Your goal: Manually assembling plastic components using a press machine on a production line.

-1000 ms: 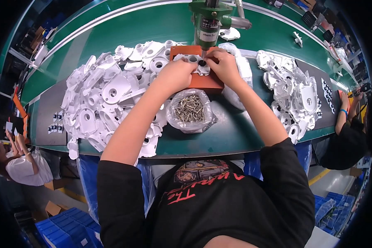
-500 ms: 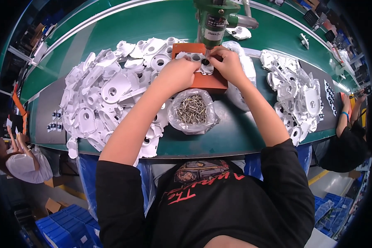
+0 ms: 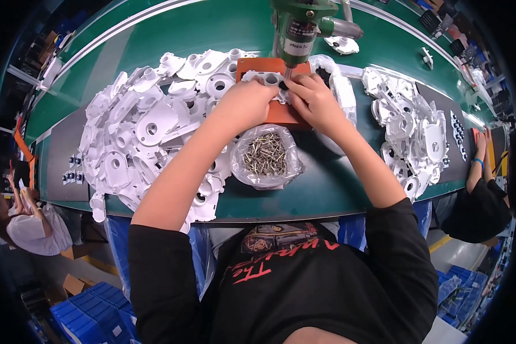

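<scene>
White plastic part [image 3: 271,80]: one, on the orange block [image 3: 292,116], beneath the rod of the green press [image 3: 296,34]. Left to right: dark mat [image 3: 63,140], small dark-and-silver pieces [image 3: 73,172] near its front. Large heap of white parts [image 3: 155,126], reaching the table's front edge [image 3: 258,220] and crowding the block's left side. Left hand [image 3: 249,102]: fingers closed on the part's left end. Screw bag [image 3: 265,153]: mouth open, before the block, between the forearms. Right hand [image 3: 315,102]: fingers bent at the part's right end, just beside the rod; whether gripping, cannot tell. Plastic bag [image 3: 345,100]: just right of the block. Green tabletop [image 3: 332,195]: widest working room, screw bag to smaller heap [image 3: 404,123], right forearm above. Second dark mat [image 3: 427,94]: small pieces in rows [image 3: 457,135].
</scene>
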Demonstrator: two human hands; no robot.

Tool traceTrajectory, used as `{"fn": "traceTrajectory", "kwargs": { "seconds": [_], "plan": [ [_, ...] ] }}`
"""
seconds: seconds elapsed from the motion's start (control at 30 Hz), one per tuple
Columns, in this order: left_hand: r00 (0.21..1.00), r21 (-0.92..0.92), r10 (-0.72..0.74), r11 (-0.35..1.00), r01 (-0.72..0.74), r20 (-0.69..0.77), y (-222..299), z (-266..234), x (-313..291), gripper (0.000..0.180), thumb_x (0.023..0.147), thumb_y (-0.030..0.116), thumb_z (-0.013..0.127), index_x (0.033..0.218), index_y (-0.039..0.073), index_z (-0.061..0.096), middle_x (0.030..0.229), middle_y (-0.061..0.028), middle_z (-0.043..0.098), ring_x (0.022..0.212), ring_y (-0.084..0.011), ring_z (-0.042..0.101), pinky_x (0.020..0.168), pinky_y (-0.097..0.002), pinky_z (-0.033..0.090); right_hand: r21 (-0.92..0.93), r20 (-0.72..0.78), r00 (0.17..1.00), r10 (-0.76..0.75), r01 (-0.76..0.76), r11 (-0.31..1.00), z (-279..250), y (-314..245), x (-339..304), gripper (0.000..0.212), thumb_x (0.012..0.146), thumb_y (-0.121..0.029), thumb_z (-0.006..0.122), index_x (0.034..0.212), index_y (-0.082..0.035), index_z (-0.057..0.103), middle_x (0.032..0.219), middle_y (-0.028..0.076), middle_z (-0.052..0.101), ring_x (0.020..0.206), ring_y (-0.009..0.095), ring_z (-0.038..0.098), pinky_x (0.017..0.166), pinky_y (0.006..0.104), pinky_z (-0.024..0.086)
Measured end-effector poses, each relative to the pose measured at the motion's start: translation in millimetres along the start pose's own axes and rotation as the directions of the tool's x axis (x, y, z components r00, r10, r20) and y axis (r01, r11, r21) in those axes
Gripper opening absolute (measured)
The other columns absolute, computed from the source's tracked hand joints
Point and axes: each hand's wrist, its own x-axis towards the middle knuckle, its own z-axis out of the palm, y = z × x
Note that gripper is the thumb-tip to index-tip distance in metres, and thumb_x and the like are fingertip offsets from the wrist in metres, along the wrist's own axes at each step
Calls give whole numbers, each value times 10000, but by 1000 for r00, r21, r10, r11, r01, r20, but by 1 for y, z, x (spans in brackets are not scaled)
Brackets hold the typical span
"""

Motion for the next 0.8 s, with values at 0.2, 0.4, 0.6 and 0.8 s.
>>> {"fn": "traceTrajectory", "kwargs": {
  "seconds": [0.2, 0.4, 0.6, 0.8],
  "plan": [
    [999, 38, 14, 999, -16, 35, -1, -1, 6, 212, 724, 37, 479, 892, 43, 609, 835, -198, 610, 756, -336, 611, 696, -417, 496, -231, 82, 996, 21, -2, 973, -6, -10, -3, 316, 803, -156, 571, 1089, -22, 578, 1137, 113, 547, 1030, 298, 489, 886, 399, 382],
    [999, 7, 35, 999, -35, 18, 5, -6, 2, 196, 721, 32, 487, 869, 40, 616, 800, -190, 618, 763, -329, 613, 686, -416, 498, -278, 67, 997, 41, -21, 960, -13, -13, -17, 338, 841, -239, 546, 1103, -28, 569, 1193, 104, 541, 1148, 285, 457, 956, 374, 343],
    [999, 27, 4, 1000, -5, 40, 1, -7, 0, 174, 708, 25, 498, 833, 29, 620, 755, -172, 624, 745, -319, 619, 659, -418, 502, 511, -380, 838, 392, -163, 844, -92, 71, 54, 275, 861, -206, 488, 923, 15, 638, 929, 84, 641, 901, 154, 575, 803, 278, 417],
    [999, -1, 37, 999, -37, 38, 6, -4, 9, 159, 712, 32, 500, 812, 27, 624, 753, -175, 624, 744, -322, 620, 666, -416, 501, -11, -480, 874, -76, 80, 997, -156, 166, 253, 318, 820, -320, 514, 1044, -100, 566, 992, 148, 566, 904, 277, 549, 746, 393, 448]
  ]
}}
